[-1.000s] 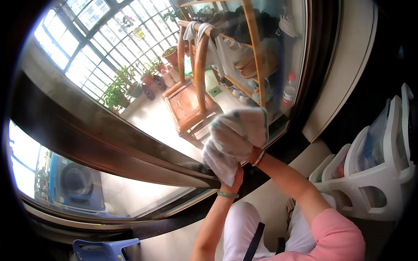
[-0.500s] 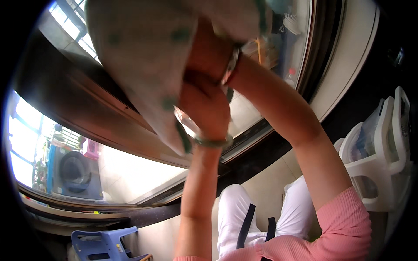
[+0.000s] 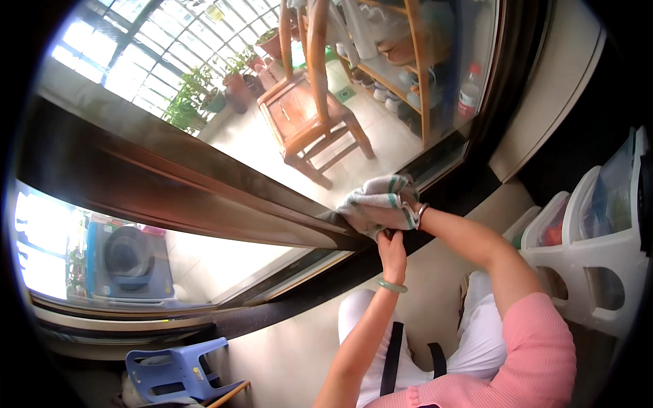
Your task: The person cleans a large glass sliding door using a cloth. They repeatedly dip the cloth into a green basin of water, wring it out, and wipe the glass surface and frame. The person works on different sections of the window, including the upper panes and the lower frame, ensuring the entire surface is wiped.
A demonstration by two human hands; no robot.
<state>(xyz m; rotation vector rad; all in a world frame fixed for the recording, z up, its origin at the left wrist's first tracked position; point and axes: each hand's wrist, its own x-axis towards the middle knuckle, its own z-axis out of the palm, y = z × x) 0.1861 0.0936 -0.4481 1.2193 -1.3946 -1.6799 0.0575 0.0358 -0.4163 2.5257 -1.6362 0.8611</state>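
Cloth (image 3: 376,204), a whitish one with green stripes along its edge, was bunched against the dark wooden frame (image 3: 204,197) of the sliding glass door (image 3: 286,115), low down near the door's bottom corner. Nearest to me were my own white trousers (image 3: 476,340) and the pink sleeve (image 3: 537,353) on my right arm, with a dark strap (image 3: 391,357) hanging between my knees. My left hand (image 3: 392,246), with a green bangle (image 3: 392,287) on its wrist, reached up from below; its fingers were curled closed and pinched the lower hanging edge of the cloth. My right hand (image 3: 410,206) lay mostly under the cloth, so only the wrist with its metal bracelet (image 3: 422,215) showed clearly; it pressed the cloth to the frame and glass, but how far its fingers were closed I could not tell. Down to my left stood a small blue plastic stool (image 3: 178,367) on the floor. To my right a white plastic storage rack (image 3: 598,272) held clear bins. Beyond the glass a wooden chair (image 3: 309,115) stood on pale tiles, a wooden shelf (image 3: 408,61) with a plastic bottle (image 3: 468,92) just beside it, and potted plants (image 3: 204,95) farther off by a gridded window. Lower left, through the other pane, a front-loading washing machine (image 3: 126,258) showed.
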